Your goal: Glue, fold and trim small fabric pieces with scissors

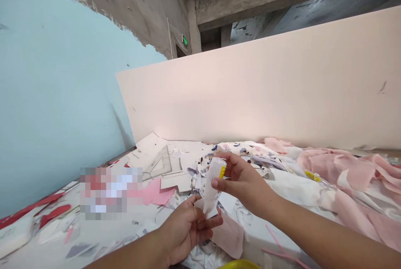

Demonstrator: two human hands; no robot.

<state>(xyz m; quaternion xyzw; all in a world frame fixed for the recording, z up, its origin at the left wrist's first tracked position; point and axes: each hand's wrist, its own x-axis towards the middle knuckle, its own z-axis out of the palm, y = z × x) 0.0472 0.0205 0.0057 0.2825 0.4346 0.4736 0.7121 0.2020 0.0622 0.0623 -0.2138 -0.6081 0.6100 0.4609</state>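
Observation:
A white squeeze glue bottle (pixel 212 181) with a yellow label is tilted nozzle-down near the middle of the head view. My right hand (pixel 246 181) grips its upper part between thumb and fingers. Below it, my left hand (pixel 184 229) pinches a small piece of white paper (pixel 212 214) between thumb and fingers, its other fingers loosely curled. The bottle's nozzle is right at this paper; whether they touch, I cannot tell. Under my hands lies a pale pink paper piece (pixel 230 235) among crumpled scraps.
Paper scraps cover the table, with a clear triangular ruler (pixel 159 162) and pink paper (pixel 158 191) to the left. Floral fabric (pixel 241 148) and pink fabric (pixel 344 166) lie behind and right, beside another yellow-labelled bottle (pixel 313 176). A pale partition (pixel 257 93) stands behind.

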